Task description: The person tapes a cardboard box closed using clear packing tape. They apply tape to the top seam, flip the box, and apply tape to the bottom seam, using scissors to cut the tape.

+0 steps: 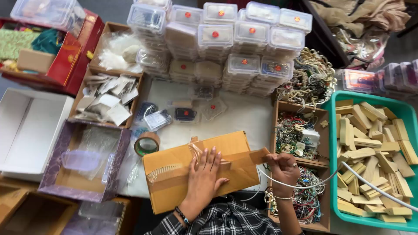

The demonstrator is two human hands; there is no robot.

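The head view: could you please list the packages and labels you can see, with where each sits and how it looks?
Cardboard parcel: centre front, brown, taped, under the left hand.
Tape strip: brown, pinched by the right hand.
Clear lidded boxes: stacked behind, round red stickers.
Tape roll: left of parcel.
Red box: far left.

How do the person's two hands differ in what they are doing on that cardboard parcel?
The left hand lies flat, fingers spread, pressing on top of the cardboard parcel; the right hand is curled at the parcel's right end, pinching a strip of brown tape. The left wrist wears a dark beaded band, the right a thin pale bangle. Both hands are bare and touch the same parcel's tape line.
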